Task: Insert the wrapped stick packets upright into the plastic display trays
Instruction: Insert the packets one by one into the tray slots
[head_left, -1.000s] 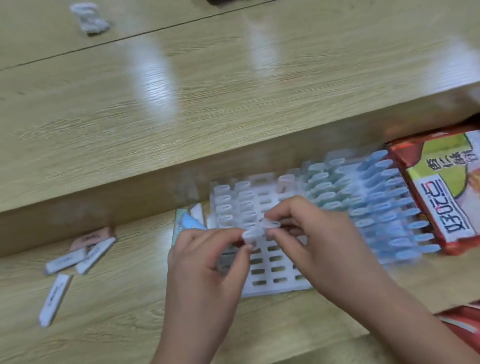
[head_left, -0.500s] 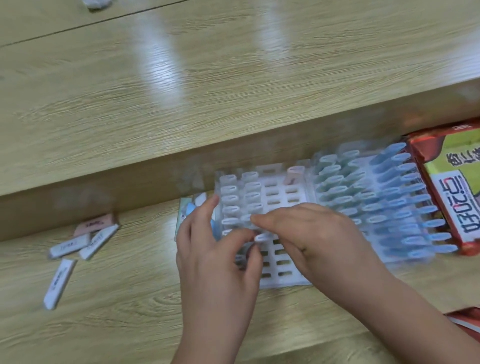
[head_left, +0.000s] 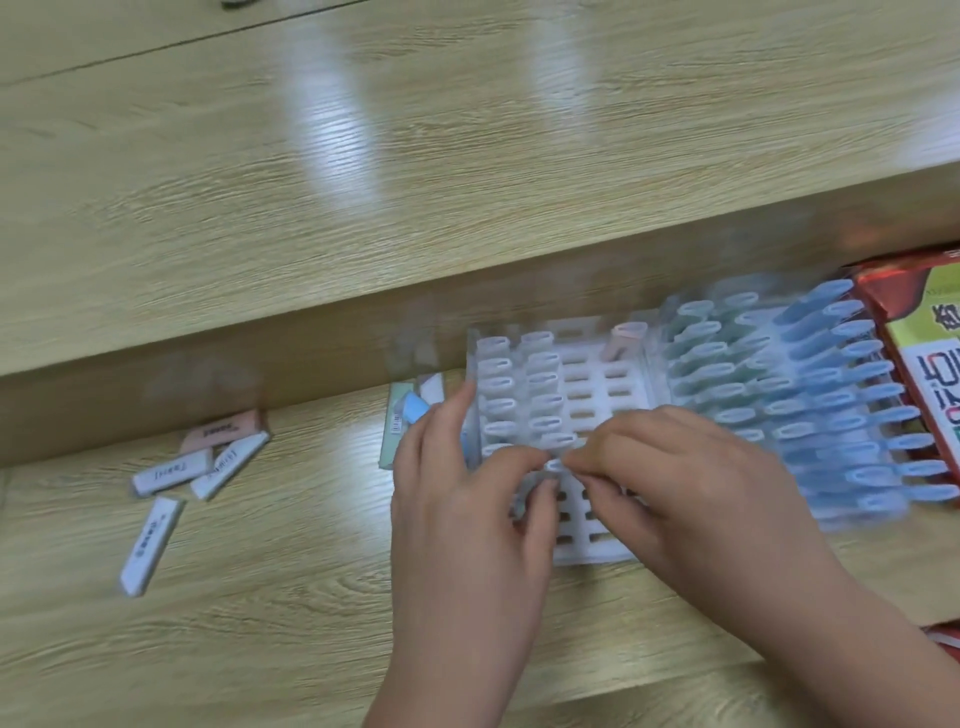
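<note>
Both hands meet over the middle of the white tray (head_left: 589, 395), which lies on the worktop (head_left: 260, 623) toward its right side, pushed up against the raised ledge (head_left: 322, 358) along the far edge. The right hand (head_left: 691, 483) pinches a pale stick packet (head_left: 555, 465) between thumb and forefinger. The left hand (head_left: 462, 519) closes on the same packet from the other side with its thumb and a curled finger, while its forefinger lies straight along the tray's left wall. The packet stands roughly upright at the tray's second column of slots, its top end facing the camera. Whether its foot is already in a slot cannot be told, since the fingers cover it.

The two left columns of this tray hold upright white packets (head_left: 498, 384), and one pink packet (head_left: 626, 338) stands at the far row. The other slots that show are bare. Touching its right side is a filled tray (head_left: 831, 415), packed with greenish and blue packets that lean to the right. A printed box (head_left: 924, 364) in red and green lies at the worktop's right edge, just beside that tray.

Toward the left, near the ledge, loose packets (head_left: 174, 470) lie flat: three white and one pink. Some blue and green wrappers (head_left: 410, 415) sit just behind the left hand, against the white tray's left side.
</note>
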